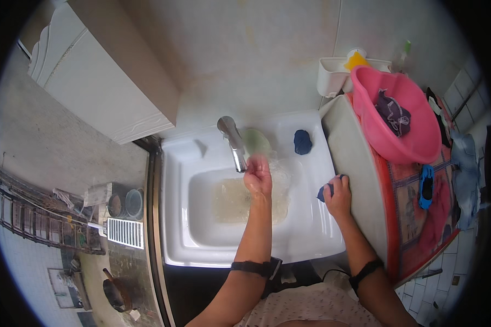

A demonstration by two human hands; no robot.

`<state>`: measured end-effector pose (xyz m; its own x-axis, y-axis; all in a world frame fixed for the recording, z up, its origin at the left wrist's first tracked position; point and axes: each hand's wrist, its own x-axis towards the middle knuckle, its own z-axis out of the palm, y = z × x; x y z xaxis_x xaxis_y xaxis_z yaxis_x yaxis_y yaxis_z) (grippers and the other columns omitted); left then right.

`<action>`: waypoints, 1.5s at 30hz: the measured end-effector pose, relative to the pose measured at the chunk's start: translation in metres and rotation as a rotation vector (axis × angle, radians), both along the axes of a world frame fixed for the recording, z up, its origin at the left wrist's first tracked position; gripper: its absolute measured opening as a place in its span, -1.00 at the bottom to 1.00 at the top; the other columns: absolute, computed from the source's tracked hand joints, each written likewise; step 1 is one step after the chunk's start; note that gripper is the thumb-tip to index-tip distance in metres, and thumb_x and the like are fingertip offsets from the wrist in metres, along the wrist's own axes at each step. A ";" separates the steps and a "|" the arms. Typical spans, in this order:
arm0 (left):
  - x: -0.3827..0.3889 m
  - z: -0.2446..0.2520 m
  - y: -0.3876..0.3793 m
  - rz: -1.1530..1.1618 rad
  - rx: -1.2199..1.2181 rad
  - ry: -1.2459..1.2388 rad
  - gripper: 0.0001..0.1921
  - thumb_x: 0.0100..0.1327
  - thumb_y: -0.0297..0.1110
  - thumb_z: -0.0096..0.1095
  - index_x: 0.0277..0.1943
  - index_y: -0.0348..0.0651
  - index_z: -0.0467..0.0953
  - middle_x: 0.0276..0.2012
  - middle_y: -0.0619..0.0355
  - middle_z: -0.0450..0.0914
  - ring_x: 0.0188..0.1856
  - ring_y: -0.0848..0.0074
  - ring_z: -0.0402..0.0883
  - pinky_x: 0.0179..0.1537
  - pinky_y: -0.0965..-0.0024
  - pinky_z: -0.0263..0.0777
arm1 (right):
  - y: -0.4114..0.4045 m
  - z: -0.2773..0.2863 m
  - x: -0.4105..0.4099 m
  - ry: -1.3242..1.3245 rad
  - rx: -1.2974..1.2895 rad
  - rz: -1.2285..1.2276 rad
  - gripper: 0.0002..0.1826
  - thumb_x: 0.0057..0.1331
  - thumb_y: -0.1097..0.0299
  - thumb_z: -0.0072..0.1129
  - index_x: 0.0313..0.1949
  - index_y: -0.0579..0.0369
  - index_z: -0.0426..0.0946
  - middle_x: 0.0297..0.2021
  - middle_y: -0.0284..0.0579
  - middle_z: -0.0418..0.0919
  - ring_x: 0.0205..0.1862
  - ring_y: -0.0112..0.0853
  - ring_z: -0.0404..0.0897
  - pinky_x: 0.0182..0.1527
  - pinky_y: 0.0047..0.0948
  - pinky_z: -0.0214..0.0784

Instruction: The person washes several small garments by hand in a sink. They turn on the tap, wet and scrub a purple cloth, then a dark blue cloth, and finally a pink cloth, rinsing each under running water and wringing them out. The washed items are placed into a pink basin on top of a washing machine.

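Observation:
My left hand (258,173) is over the white sink (176,204), right beside the spout of the chrome faucet (232,143). Its fingers are blurred and curled, and whether they grip anything is unclear. Just beyond the fingertips shows a pale green round object (257,141), partly covered by the hand. Cloudy water (233,200) lies in the basin. On the sink's right rim, my right hand (338,196) is closed around a bunched dark blue cloth (325,192). A second crumpled dark blue cloth (302,142) rests on the back right ledge of the sink.
Right of the sink, a pink plastic basin (368,110) holds a dark purple cloth (393,114) and stands on a patterned table cover (405,212). Near it lies a blue toy car (426,187). A white wall caddy (331,77) hangs behind. A white cabinet (106,81) juts out upper left.

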<state>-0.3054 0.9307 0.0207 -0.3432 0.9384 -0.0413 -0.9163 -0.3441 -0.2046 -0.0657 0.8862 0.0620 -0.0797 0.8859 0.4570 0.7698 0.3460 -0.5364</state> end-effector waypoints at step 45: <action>-0.159 -0.067 -0.077 -0.053 -1.341 0.667 -0.74 0.23 -0.31 0.02 -0.09 -0.27 0.44 -0.25 0.11 0.54 -0.27 0.42 0.54 -0.31 0.39 0.43 | 0.001 0.001 -0.002 0.007 -0.025 0.014 -0.85 0.14 0.44 0.09 -0.33 0.18 0.35 -0.27 0.12 0.32 -0.16 0.04 0.40 -0.15 -0.12 0.32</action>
<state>-0.4646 0.8539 -0.0459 -0.6125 0.3428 -0.7123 -0.7290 0.1035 0.6767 -0.0680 0.8871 0.0630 -0.0896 0.8960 0.4349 0.7611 0.3432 -0.5503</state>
